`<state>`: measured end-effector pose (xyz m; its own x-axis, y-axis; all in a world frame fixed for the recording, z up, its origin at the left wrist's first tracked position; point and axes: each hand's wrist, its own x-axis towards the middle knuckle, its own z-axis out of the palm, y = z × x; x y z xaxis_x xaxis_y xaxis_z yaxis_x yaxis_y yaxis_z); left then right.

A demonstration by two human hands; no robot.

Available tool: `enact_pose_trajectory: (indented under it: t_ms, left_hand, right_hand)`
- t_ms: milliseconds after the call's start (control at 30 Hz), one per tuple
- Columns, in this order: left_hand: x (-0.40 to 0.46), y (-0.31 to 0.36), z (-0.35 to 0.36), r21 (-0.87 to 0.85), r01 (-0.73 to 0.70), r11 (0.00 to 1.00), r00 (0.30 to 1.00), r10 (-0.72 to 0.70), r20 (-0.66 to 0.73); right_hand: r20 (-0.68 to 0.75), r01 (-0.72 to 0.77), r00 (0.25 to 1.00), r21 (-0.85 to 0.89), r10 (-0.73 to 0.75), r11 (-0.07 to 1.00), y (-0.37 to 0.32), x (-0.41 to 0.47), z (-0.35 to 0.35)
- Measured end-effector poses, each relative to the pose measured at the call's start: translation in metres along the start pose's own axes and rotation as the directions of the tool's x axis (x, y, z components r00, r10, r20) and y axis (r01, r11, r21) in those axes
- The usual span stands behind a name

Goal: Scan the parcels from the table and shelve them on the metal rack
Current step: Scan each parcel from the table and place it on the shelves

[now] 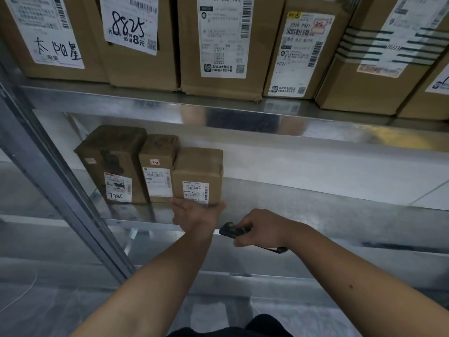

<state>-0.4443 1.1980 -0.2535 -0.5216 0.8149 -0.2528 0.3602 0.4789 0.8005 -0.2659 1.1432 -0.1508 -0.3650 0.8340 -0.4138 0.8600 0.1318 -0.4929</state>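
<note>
Now left hand (194,211) under parcel (198,175); right hand (263,227) gripping scanner (233,230).

- Grey floor (36,300): seen at lower left, beside the upright of the metal rack (60,190); dull and smooth-looking, blurred.
- Thin pale curved line (21,296): lies on that grey floor near the left edge; too faint to tell what it is.
- Pale tiled surface (432,199): seen at the right edge through the rack; one straight dark seam crosses it on a slant.
</note>
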Motion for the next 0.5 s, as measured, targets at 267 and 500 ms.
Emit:
enact_pose_trajectory:
  t_ms: [267,500]
  left_hand:
    - [0.016,0.016,0.005,-0.012,0.097,0.995,0.995,-0.097,-0.015]
    - [0.019,0.023,0.012,-0.013,0.124,0.992,0.991,-0.125,-0.048]
  right_hand:
    - [-0.004,0.044,0.999,0.002,-0.044,0.999,0.008,0.007,-0.014]
    - [0.022,0.035,0.999,0.002,-0.035,0.999,0.018,0.011,-0.011]
